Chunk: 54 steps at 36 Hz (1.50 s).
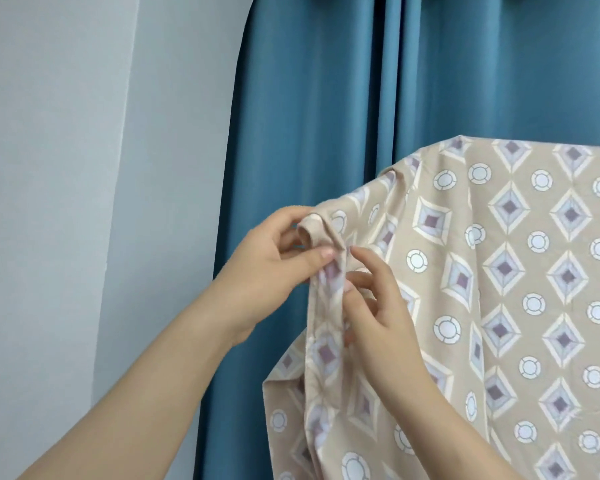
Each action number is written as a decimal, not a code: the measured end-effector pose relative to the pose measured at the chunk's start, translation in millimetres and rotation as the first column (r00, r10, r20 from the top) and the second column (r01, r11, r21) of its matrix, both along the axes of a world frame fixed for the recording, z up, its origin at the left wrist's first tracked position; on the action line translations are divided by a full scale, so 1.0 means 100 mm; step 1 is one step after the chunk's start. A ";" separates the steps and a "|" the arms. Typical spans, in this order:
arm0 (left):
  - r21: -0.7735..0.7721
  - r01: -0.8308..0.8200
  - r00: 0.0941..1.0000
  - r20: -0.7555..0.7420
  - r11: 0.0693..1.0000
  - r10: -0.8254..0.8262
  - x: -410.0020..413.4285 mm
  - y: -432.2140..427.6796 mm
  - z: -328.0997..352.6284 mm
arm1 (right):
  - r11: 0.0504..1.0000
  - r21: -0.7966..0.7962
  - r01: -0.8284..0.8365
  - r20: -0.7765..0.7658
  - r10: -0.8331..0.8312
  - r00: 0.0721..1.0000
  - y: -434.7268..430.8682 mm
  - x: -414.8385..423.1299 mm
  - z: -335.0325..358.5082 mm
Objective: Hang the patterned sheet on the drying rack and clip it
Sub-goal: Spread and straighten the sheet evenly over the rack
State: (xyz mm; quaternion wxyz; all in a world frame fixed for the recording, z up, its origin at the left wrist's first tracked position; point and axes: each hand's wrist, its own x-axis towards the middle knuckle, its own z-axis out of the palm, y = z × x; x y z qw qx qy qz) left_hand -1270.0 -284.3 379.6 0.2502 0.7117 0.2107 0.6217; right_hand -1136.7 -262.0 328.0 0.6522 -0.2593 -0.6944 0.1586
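The patterned sheet (520, 271), beige with diamonds and circles, hangs draped over something that it hides completely; no rack or clip shows. Its left edge is gathered into a folded strip hanging down. My left hand (267, 265) pinches the rolled top corner of that strip between thumb and fingers. Just to the right, my right hand (374, 306) grips the same folded edge a little lower, with its index finger stretched up toward the corner.
Teal curtains (319, 116) hang directly behind the sheet. A pale grey wall (66, 168) fills the left side of the view.
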 end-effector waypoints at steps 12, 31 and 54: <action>0.027 0.142 0.853 0.504 0.989 -0.137 -0.13 0.07 0.13 | 0.996 0.067 0.065 0.072 -0.070 0.995 0.03 0.00 0.02; -0.049 -0.388 0.858 0.346 0.920 0.380 -0.51 0.47 0.63 | 0.985 0.148 0.085 0.129 -0.104 0.986 0.00 -0.06 0.23; 0.039 -0.611 0.757 0.318 0.790 0.570 -1.42 0.22 1.40 | 0.935 0.290 0.202 0.207 -0.268 0.941 0.06 -0.36 0.99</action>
